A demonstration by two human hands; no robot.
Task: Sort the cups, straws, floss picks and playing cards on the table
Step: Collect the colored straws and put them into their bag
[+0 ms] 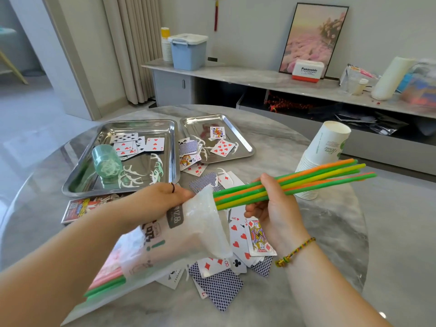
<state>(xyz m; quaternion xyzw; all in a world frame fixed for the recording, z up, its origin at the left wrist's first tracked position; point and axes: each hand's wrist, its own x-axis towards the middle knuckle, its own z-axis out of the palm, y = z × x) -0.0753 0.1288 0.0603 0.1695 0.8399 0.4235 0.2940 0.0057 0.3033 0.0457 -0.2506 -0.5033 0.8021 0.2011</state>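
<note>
Straws (295,180) sit bundled in the right hand (271,208), which grips them mid-length, their ends in the plastic bag (188,223). The left hand (160,197) pinches the bag's mouth, probably to steady it. Cards (240,234) lie scattered underneath; stacked cups (323,152) stand nearby.

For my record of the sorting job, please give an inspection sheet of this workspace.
Surface: round grey marble table; large steel tray; small steel tray.
Job's things: green, orange and yellow plastic straws, ends in translucent plastic bag; stacked white paper cups; playing cards and white floss picks scattered.
Clutter: red printed box.
Hands: left hand grips bag; right hand grips straws.
Cables: nothing seen.
Surroundings: blue lidded box; framed pink picture.
</note>
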